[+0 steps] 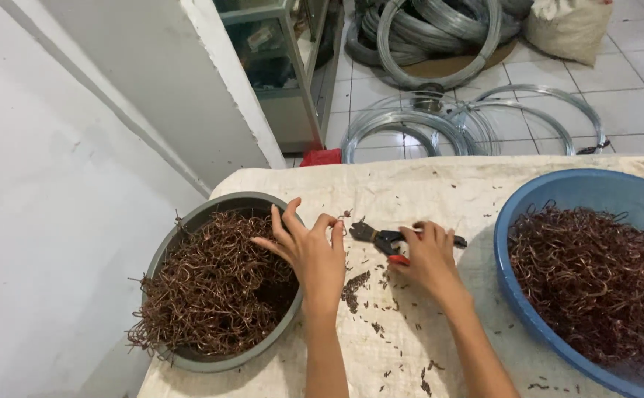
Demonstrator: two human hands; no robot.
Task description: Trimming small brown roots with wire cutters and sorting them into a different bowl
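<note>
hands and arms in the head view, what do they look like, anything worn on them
Both arms are bare right down to the bottom edge of the frame: no sleeves show. The left hand and right hand wear no gloves, and no rings, watch or bracelets are visible. The forearms are slim, and the fingernails look short and unpainted.

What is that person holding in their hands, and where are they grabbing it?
The right hand holds black cutters by the red-tipped handles. The left hand pinches something small at its fingertips; too tiny to tell what.
</note>
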